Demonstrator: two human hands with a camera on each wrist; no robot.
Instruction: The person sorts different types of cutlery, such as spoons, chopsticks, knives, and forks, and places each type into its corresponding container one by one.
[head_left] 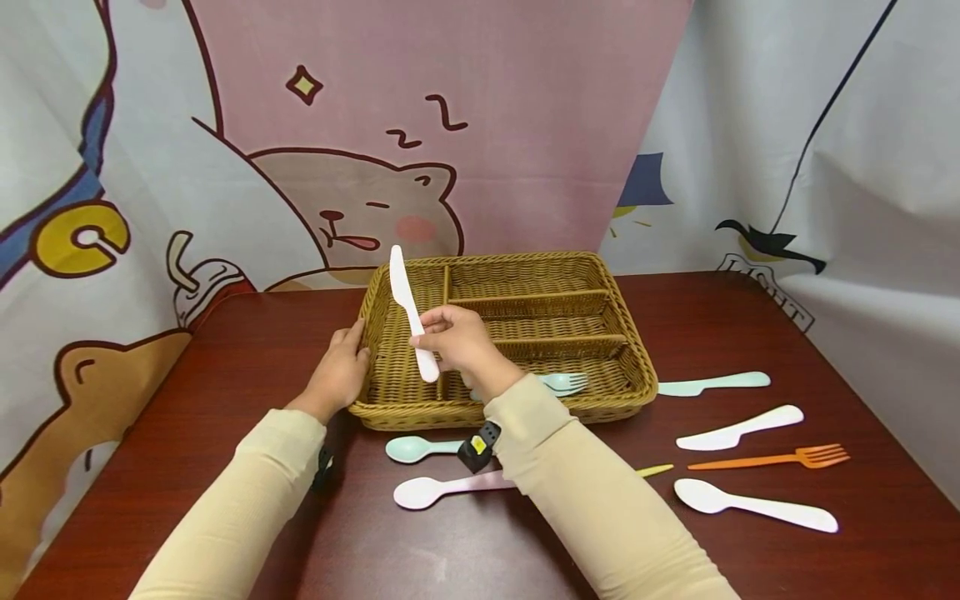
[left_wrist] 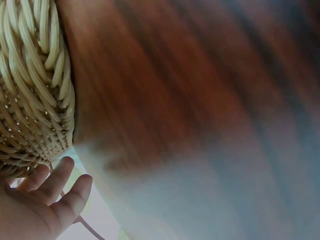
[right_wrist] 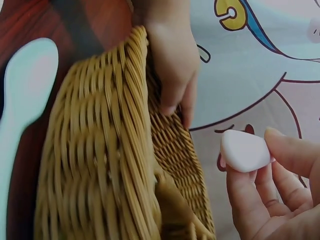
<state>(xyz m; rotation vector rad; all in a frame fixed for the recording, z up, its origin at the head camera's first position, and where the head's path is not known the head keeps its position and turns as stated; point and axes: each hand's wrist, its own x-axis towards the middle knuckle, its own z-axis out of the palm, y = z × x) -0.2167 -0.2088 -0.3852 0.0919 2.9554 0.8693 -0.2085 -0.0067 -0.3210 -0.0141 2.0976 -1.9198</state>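
Observation:
My right hand (head_left: 461, 342) pinches a pale pinkish-white plastic knife (head_left: 406, 296) by its handle, blade up, above the left long compartment of a wicker cutlery basket (head_left: 647, 367). The handle's blunt end (right_wrist: 245, 151) faces the camera in the right wrist view. At the basket's left rim rests my left hand (head_left: 339, 371), its fingers (left_wrist: 57, 182) extended loosely beside the woven wall in the left wrist view. A mint fork (head_left: 566, 382) lies in the basket's front compartment, partly hidden by my right forearm.
Right of the basket lie a mint knife (head_left: 716, 382), a white knife (head_left: 738, 429), an orange fork (head_left: 772, 459) and a white spoon (head_left: 757, 505). In front are a mint spoon (head_left: 412, 448), a pinkish spoon (head_left: 420, 493) and a yellow utensil tip (head_left: 656, 471), partly covered by my right arm.

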